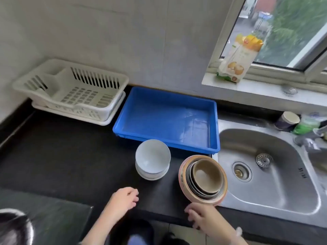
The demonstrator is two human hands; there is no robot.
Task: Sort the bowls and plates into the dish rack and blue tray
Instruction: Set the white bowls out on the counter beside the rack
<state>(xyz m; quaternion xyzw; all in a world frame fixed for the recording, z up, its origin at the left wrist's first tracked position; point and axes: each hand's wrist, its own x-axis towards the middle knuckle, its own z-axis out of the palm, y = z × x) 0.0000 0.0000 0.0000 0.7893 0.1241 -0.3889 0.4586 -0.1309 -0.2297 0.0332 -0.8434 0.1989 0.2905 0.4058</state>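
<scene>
A stack of white bowls [152, 159] stands on the black counter in front of the blue tray [215, 121], which holds nothing. To its right sits a stack of brown dishes [203, 179]: a large tan bowl with dark plates and a smaller brown bowl nested inside. The white dish rack [70, 91] stands at the back left, with nothing in it. My left hand [123, 198] hovers over the counter's front edge, fingers loosely curled, holding nothing. My right hand [200, 216] is just below the brown stack, near its rim, fingers apart and holding nothing.
A steel sink [269, 167] with a drain strainer lies right of the brown stack. A paper cup [287, 121] and a green item stand behind the sink. A food package [238, 59] leans on the window sill. The black counter [62, 156] stretches left.
</scene>
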